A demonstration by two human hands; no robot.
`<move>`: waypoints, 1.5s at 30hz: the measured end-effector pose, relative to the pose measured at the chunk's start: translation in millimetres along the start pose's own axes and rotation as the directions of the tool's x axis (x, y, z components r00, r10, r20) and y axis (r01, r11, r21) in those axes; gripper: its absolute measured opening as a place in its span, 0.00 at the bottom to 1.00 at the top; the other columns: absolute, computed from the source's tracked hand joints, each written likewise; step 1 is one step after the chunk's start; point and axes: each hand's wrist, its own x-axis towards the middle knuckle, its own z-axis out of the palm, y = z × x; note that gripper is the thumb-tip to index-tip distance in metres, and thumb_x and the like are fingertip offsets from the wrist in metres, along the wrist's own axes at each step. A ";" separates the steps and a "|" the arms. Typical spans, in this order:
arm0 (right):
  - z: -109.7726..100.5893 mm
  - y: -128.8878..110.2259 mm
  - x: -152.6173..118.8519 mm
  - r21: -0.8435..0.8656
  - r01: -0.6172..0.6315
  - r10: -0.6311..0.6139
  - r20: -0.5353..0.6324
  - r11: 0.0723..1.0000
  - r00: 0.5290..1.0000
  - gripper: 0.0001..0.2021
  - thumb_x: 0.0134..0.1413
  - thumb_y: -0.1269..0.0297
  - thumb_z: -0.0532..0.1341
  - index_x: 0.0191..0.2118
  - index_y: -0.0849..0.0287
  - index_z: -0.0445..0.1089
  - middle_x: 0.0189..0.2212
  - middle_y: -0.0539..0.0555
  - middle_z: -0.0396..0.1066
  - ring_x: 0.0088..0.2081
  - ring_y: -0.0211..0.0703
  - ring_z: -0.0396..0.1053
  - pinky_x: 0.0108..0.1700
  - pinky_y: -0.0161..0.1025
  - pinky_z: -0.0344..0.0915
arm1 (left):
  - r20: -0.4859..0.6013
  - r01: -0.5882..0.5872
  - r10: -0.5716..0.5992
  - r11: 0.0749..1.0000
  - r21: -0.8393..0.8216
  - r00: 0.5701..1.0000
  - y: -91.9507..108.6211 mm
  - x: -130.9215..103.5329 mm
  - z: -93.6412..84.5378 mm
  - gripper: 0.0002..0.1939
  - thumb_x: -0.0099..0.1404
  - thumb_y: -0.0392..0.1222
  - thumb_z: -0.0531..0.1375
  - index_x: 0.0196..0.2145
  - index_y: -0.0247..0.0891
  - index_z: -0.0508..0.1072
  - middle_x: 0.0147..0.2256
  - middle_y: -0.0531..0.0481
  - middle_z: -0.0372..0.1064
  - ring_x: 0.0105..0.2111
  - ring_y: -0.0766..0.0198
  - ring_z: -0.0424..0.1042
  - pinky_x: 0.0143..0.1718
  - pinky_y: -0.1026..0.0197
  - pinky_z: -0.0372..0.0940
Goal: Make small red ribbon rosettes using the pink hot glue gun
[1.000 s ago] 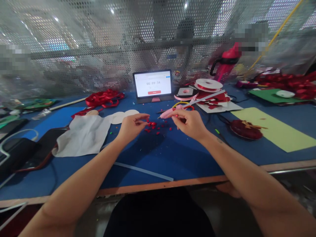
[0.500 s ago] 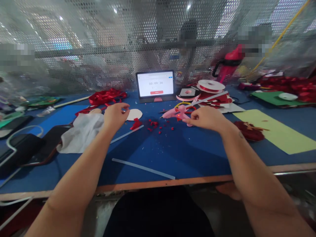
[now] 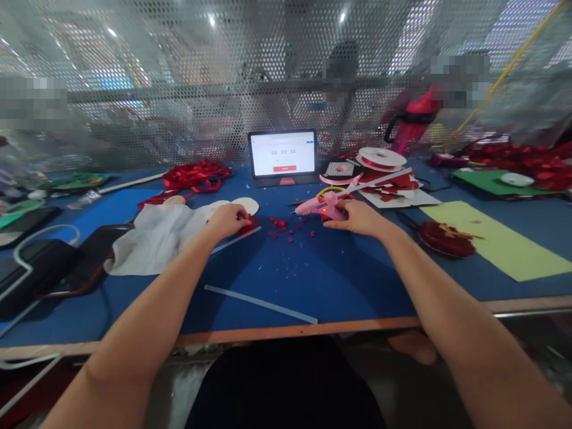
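Observation:
My left hand (image 3: pixel 227 221) is down at the table, its fingertips closed on a small red ribbon piece (image 3: pixel 251 225). Just behind it lies a white round disc (image 3: pixel 246 206). A clear glue stick (image 3: pixel 235 239) passes beside the same hand. My right hand (image 3: pixel 360 218) curls its fingers and thumb about the handle of a pink glue gun (image 3: pixel 319 206), which has a lit red light and a nozzle pointing left. Small red scraps (image 3: pixel 280 224) are scattered between the two hands.
Another glue stick (image 3: pixel 261 304) lies near the front edge. Further back stand a tablet (image 3: pixel 282 156) showing a timer, and ribbon spools (image 3: pixel 382 159). A white cloth (image 3: pixel 154 241) and a phone (image 3: pixel 92 262) are left; a dark red round piece (image 3: pixel 444 239) lies right, by yellow paper (image 3: pixel 513 244).
My left hand has moved down and right, from above the white disc to the red ribbon piece. My right hand has shifted left and closed about the glue gun's handle.

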 end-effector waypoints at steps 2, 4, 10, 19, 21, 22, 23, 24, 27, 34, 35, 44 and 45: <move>7.6 -1.1 3.5 0.026 -0.035 0.035 -0.004 0.999 0.999 0.21 0.45 0.42 0.57 0.25 0.59 0.63 0.18 0.49 0.61 0.20 0.37 0.58 0.22 0.36 0.51 | 0.021 0.024 -0.023 0.999 -0.043 1.000 -1.4 1.3 1.0 0.06 0.49 0.44 0.60 0.24 0.40 0.72 0.26 0.51 0.71 0.27 0.62 0.67 0.29 0.64 0.56; 13.8 -0.9 6.2 0.068 -0.058 0.059 -0.012 0.996 0.998 0.19 0.46 0.45 0.57 0.24 0.58 0.62 0.17 0.48 0.58 0.19 0.36 0.56 0.21 0.36 0.51 | 0.034 0.035 -0.033 0.996 -0.076 0.999 -2.4 2.0 0.7 0.06 0.49 0.44 0.60 0.23 0.40 0.71 0.25 0.51 0.70 0.27 0.62 0.67 0.29 0.64 0.56; 11.4 -1.4 7.2 0.156 -0.022 0.038 -0.102 0.987 0.994 0.15 0.46 0.51 0.59 0.22 0.59 0.63 0.18 0.50 0.62 0.22 0.39 0.62 0.25 0.37 0.56 | -0.129 0.112 -0.133 0.981 -0.158 0.983 -1.7 0.1 -9.4 0.09 0.49 0.46 0.62 0.24 0.38 0.71 0.25 0.50 0.70 0.26 0.63 0.67 0.28 0.64 0.57; -6.5 -8.5 -2.9 0.688 0.023 0.147 -0.187 0.725 0.971 0.15 0.44 0.51 0.62 0.29 0.61 0.71 0.16 0.49 0.64 0.19 0.35 0.62 0.23 0.36 0.59 | -0.162 -0.099 0.041 0.923 -0.372 0.986 31.5 -13.3 -20.8 0.06 0.54 0.39 0.58 0.29 0.34 0.72 0.28 0.50 0.72 0.27 0.67 0.68 0.30 0.66 0.62; -7.9 -10.5 -5.1 0.667 0.052 0.111 -0.200 0.743 0.973 0.15 0.44 0.52 0.62 0.23 0.60 0.68 0.14 0.48 0.62 0.17 0.34 0.59 0.22 0.36 0.57 | -0.021 -0.184 0.191 0.905 -0.382 0.981 45.0 -19.7 -18.1 0.05 0.56 0.36 0.56 0.30 0.35 0.72 0.29 0.52 0.72 0.29 0.68 0.70 0.33 0.67 0.63; -8.5 -11.7 -6.0 0.654 0.058 0.094 -0.195 0.754 0.976 0.15 0.44 0.52 0.63 0.22 0.60 0.68 0.13 0.47 0.61 0.17 0.33 0.59 0.21 0.36 0.57 | 0.067 -0.224 0.270 0.894 -0.388 0.960 51.1 -22.8 -16.6 0.07 0.56 0.35 0.55 0.31 0.36 0.72 0.29 0.53 0.72 0.30 0.68 0.70 0.33 0.67 0.63; -9.1 -13.1 -6.8 0.644 0.060 0.078 -0.183 0.763 0.980 0.15 0.44 0.52 0.63 0.22 0.60 0.67 0.13 0.47 0.61 0.17 0.33 0.58 0.21 0.35 0.56 | 0.131 -0.276 0.351 0.876 -0.395 0.927 56.6 -25.7 -15.0 0.08 0.56 0.32 0.54 0.32 0.36 0.72 0.30 0.53 0.72 0.31 0.69 0.71 0.34 0.68 0.63; -9.7 -14.7 -7.4 0.639 0.061 0.064 -0.170 0.767 0.983 0.14 0.43 0.52 0.63 0.23 0.60 0.68 0.13 0.47 0.61 0.16 0.33 0.58 0.20 0.35 0.56 | 0.179 -0.328 0.417 0.865 -0.380 0.891 61.4 -28.2 -13.5 0.09 0.57 0.31 0.53 0.32 0.36 0.73 0.30 0.53 0.72 0.32 0.69 0.71 0.35 0.68 0.63; -10.8 -19.9 -8.0 0.639 0.078 0.027 -0.153 0.765 0.988 0.14 0.42 0.53 0.63 0.28 0.60 0.68 0.14 0.45 0.60 0.16 0.32 0.57 0.19 0.34 0.55 | 0.279 -0.452 0.542 0.830 -0.328 0.793 71.9 -33.5 -9.2 0.12 0.57 0.27 0.52 0.31 0.35 0.73 0.31 0.52 0.72 0.33 0.69 0.70 0.37 0.68 0.62; -11.5 -25.3 -6.3 0.567 0.159 -0.042 -0.213 0.808 0.976 0.14 0.42 0.54 0.63 0.28 0.61 0.69 0.17 0.47 0.61 0.19 0.33 0.57 0.23 0.35 0.56 | 0.257 -0.511 0.519 0.854 -0.101 0.815 82.9 -40.1 2.0 0.11 0.61 0.29 0.52 0.37 0.34 0.73 0.39 0.46 0.71 0.38 0.64 0.70 0.42 0.64 0.62; -11.7 -25.1 -6.3 0.558 0.160 -0.043 -0.217 0.814 0.975 0.14 0.42 0.54 0.62 0.28 0.61 0.69 0.17 0.47 0.62 0.20 0.33 0.57 0.23 0.35 0.56 | 0.250 -0.511 0.511 0.857 -0.068 0.822 83.4 -40.5 3.5 0.11 0.62 0.30 0.52 0.38 0.34 0.73 0.40 0.46 0.71 0.39 0.64 0.70 0.42 0.63 0.62; -11.0 -19.2 -6.1 0.509 0.153 -0.041 -0.225 0.847 0.974 0.14 0.44 0.54 0.62 0.30 0.60 0.70 0.19 0.49 0.64 0.25 0.38 0.62 0.27 0.36 0.58 | 0.300 -0.518 0.451 0.830 0.207 0.841 69.1 -31.5 -6.2 0.13 0.62 0.32 0.52 0.39 0.36 0.74 0.40 0.46 0.72 0.39 0.61 0.71 0.39 0.63 0.62; -11.0 -18.9 -6.4 0.508 0.152 -0.047 -0.213 0.848 0.976 0.14 0.44 0.53 0.62 0.31 0.61 0.70 0.20 0.49 0.64 0.25 0.38 0.62 0.27 0.36 0.59 | 0.326 -0.504 0.420 0.831 0.238 0.847 67.4 -30.7 -10.6 0.12 0.62 0.33 0.52 0.38 0.36 0.75 0.38 0.46 0.73 0.37 0.61 0.71 0.37 0.62 0.62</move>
